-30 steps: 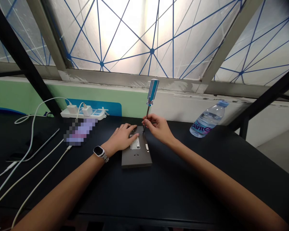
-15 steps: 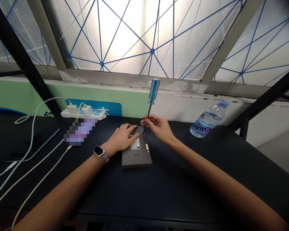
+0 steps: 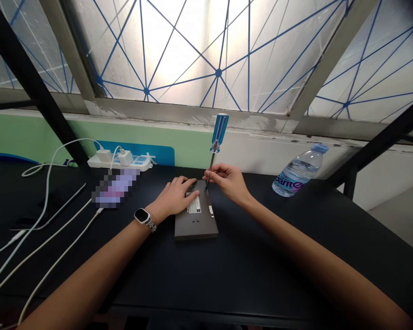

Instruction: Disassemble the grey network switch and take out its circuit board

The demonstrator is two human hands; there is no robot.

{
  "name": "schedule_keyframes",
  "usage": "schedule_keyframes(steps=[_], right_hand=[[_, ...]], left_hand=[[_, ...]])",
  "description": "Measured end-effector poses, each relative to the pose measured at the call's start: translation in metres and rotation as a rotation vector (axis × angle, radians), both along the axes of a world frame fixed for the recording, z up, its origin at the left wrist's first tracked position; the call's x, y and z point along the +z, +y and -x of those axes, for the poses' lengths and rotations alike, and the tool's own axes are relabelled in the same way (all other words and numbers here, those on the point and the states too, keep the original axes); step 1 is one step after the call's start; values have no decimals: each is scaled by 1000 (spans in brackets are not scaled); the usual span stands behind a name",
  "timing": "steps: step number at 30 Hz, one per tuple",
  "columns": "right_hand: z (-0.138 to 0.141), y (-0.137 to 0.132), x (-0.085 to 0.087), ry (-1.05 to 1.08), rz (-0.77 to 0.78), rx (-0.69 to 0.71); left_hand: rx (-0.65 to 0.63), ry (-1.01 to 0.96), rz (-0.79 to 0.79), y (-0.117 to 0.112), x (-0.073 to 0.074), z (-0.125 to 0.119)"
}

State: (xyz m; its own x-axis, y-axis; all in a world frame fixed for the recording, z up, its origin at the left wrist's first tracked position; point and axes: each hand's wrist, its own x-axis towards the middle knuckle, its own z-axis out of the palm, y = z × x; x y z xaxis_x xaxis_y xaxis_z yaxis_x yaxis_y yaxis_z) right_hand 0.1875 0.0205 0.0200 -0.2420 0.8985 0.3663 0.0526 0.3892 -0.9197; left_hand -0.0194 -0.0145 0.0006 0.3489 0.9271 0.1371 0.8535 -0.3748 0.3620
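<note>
Box lay on desk; left hand rested atop it, grip apart; right hand's grip was clamped on screwdriver, tip at box's right edge; box looked unopened; amount left unclear.

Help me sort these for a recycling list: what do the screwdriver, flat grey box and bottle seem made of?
Screwdriver: handle probably glossy plastic, translucent with blue; shaft likely metal, given its dark sheen.
Flat grey box: smooth, matte; painted metal or plastic, the look leaves it open.
Bottle: likely clear, shiny plastic, as liquid shows through.
</note>
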Motion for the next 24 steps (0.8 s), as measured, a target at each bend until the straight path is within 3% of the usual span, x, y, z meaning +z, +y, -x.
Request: schedule_keyframes(steps=[15,24], right_hand=[[-2,-3,-1,-118,-108,72],[-2,-2,2,-93,-135,-82]], left_hand=[[-1,11,-5,-1,0,0],[0,6,0,0,0,-1]])
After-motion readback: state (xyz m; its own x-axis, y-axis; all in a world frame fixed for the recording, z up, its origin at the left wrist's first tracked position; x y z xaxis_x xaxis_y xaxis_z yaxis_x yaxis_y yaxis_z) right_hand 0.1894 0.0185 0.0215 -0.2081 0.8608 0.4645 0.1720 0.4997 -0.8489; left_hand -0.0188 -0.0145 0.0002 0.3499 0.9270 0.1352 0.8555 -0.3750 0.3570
